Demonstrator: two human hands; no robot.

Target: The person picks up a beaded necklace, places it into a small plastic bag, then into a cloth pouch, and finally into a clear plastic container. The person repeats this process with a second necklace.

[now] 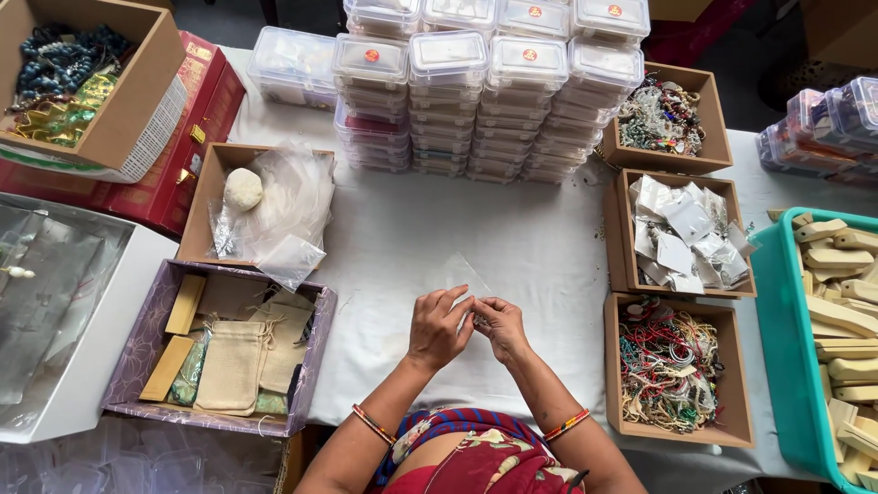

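My left hand (437, 325) and my right hand (501, 327) meet over the white tablecloth (402, 229), close to my body. Together they pinch a small clear plastic bag (463, 274) that sticks up and away from the fingers. Something small sits between the fingertips at the bag's mouth, too small to tell. A bangle circles each wrist.
Stacks of clear lidded boxes (485, 101) stand at the back. At right are cardboard boxes of beaded jewellery (672, 370), of small packets (686, 233), and a teal tray of wooden pieces (837, 320). At left, a purple box holds burlap pouches (233, 366), and another box holds clear bags (274, 206).
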